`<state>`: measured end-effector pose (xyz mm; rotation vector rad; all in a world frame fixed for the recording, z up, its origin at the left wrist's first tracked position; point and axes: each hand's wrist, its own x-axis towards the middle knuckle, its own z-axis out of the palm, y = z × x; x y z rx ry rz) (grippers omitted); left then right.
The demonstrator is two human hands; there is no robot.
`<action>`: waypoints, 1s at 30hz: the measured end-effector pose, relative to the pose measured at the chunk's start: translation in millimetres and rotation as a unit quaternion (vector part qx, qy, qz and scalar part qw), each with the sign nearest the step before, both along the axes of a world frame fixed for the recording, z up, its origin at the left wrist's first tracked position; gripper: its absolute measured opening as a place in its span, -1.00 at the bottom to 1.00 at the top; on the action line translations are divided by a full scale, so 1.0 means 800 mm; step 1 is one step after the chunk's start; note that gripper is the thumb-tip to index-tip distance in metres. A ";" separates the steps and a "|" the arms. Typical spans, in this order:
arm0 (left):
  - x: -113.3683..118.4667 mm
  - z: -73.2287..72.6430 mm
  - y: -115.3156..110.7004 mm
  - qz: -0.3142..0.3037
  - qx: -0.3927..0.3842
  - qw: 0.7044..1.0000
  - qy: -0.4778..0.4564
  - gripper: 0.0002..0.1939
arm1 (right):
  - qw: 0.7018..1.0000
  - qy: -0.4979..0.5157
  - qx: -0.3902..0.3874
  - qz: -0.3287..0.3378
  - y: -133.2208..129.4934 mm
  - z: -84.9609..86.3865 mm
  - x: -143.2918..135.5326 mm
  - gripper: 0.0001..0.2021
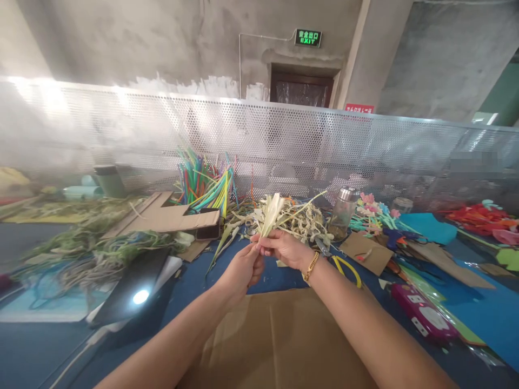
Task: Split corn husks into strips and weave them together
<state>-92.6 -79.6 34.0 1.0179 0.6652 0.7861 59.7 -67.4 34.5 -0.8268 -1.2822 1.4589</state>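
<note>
A pale, cream-green corn husk (272,212) stands upright between my hands, its wide end fanned out at the top. My left hand (245,265) pinches its lower end with closed fingers. From the other side, my right hand (286,248) grips the same husk just above, fingertips touching those of the left. A gold bracelet (311,266) circles my right wrist. Behind my hands lies a tangled heap of dry husk strips (306,219). The husk's lowest tip is hidden by my fingers.
Cardboard (279,340) lies under my forearms on the blue table. To the left are cut cardboard (162,219), a black device with a lit lamp (140,296) and bright pipe cleaners (206,181). A glass bottle (344,210) and a purple case (424,313) stand right. A perforated metal panel (259,140) runs behind.
</note>
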 end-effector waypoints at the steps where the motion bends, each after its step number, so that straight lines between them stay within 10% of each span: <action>1: -0.002 0.001 0.002 -0.014 -0.011 1.000 -0.005 -0.71 | 1.000 -0.005 0.013 -0.008 0.000 0.001 0.000 -0.72; 8: -0.018 0.010 0.019 -0.156 -0.115 0.978 -0.073 -0.82 | 0.997 -0.048 0.047 -0.025 0.002 0.010 0.014 -0.68; 24: 0.009 0.006 0.015 -0.158 -0.044 0.986 0.016 -0.82 | 0.989 0.123 -0.059 0.053 -0.002 0.022 0.038 -0.83; 30: 0.012 -0.008 0.003 -0.164 0.027 0.986 0.030 -0.69 | 0.987 0.148 -0.044 -0.031 0.002 0.035 0.079 -0.83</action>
